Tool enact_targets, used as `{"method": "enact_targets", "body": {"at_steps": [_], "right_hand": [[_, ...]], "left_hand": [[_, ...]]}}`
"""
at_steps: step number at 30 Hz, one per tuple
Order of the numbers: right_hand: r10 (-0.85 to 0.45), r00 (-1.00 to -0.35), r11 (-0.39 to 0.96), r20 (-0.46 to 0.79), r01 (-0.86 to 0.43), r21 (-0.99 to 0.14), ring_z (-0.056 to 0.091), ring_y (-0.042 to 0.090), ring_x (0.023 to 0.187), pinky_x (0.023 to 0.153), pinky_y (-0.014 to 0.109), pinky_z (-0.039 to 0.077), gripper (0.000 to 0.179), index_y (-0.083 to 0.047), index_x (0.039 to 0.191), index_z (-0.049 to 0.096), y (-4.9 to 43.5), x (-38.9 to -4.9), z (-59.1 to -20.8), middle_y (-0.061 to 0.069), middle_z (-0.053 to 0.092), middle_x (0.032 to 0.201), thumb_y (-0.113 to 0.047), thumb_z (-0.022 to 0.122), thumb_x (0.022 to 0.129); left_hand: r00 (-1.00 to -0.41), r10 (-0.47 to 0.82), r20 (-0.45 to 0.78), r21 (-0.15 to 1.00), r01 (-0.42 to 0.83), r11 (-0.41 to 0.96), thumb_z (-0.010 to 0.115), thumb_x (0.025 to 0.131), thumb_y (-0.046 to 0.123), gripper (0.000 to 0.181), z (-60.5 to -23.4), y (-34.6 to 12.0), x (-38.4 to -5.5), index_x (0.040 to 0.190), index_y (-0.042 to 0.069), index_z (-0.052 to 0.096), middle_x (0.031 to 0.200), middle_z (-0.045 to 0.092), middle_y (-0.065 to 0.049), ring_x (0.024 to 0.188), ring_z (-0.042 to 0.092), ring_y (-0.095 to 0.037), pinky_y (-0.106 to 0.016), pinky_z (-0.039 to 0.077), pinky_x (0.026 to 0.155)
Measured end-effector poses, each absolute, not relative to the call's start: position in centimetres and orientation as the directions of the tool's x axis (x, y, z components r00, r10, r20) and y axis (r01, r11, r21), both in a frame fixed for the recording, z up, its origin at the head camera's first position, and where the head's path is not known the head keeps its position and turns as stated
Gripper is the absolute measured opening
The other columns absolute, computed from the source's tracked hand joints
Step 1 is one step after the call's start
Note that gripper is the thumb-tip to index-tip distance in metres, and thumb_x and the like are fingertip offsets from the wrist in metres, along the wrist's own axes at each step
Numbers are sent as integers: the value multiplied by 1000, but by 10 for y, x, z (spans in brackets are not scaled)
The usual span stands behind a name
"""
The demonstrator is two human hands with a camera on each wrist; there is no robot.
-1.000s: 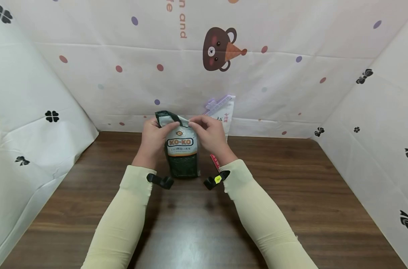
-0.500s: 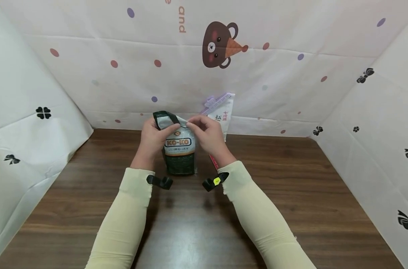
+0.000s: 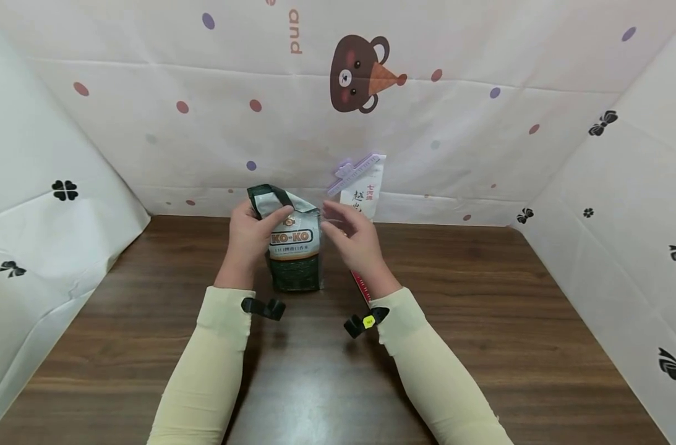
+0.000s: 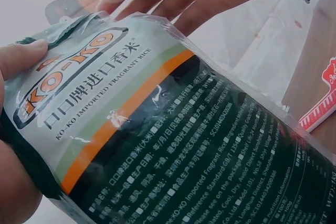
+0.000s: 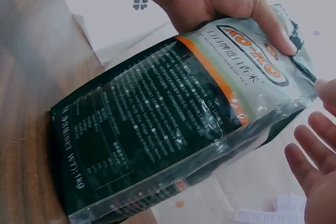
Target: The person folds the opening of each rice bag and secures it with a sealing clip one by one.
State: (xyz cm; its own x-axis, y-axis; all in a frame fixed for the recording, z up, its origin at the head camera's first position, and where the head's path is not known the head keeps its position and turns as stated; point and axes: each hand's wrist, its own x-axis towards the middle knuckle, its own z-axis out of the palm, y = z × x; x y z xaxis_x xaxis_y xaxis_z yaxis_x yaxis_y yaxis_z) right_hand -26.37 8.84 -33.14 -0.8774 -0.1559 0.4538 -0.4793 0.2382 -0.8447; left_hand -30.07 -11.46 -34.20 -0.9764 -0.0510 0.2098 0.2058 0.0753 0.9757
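Note:
A green and white KO-KO rice bag (image 3: 294, 256) stands on the table, its top folded over towards the front. My left hand (image 3: 248, 232) grips the bag's upper left side, thumb on the front of the fold and the other fingers behind it. Beside the upper right corner is my right hand (image 3: 351, 235), fingers loosely bent with nothing held. In the right wrist view its fingertips (image 5: 302, 163) sit near the bag's top; whether one touches the plastic I cannot tell. A red sealing clip (image 3: 361, 285) lies partly hidden under the right wrist.
Behind my right hand a white bag (image 3: 365, 185) leans at the back wall, with a purple sealing clip (image 3: 353, 173) across its top. The wooden table (image 3: 482, 321) is bounded by white printed cloth (image 3: 454, 161) at the back and sides.
My right hand has let go of the folded top and moved slightly right, away from the bag. The left hand keeps its grip. The head view has shifted a little.

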Motion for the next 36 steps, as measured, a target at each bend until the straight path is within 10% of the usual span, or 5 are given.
{"method": "enact_targets", "body": {"at_steps": [36], "right_hand": [[-106,-994,593,39,-95,-800,60,23,112,97,43,48,32,-17,116,67,158,-294,-377,3,65,121,-32,69,89]], "left_hand": [[-974,-77,215,975,209,78,76,83,35,29,-344,-114,-295,102,13,70,90,69,3,83,64,-12,-28,53,72]]}}
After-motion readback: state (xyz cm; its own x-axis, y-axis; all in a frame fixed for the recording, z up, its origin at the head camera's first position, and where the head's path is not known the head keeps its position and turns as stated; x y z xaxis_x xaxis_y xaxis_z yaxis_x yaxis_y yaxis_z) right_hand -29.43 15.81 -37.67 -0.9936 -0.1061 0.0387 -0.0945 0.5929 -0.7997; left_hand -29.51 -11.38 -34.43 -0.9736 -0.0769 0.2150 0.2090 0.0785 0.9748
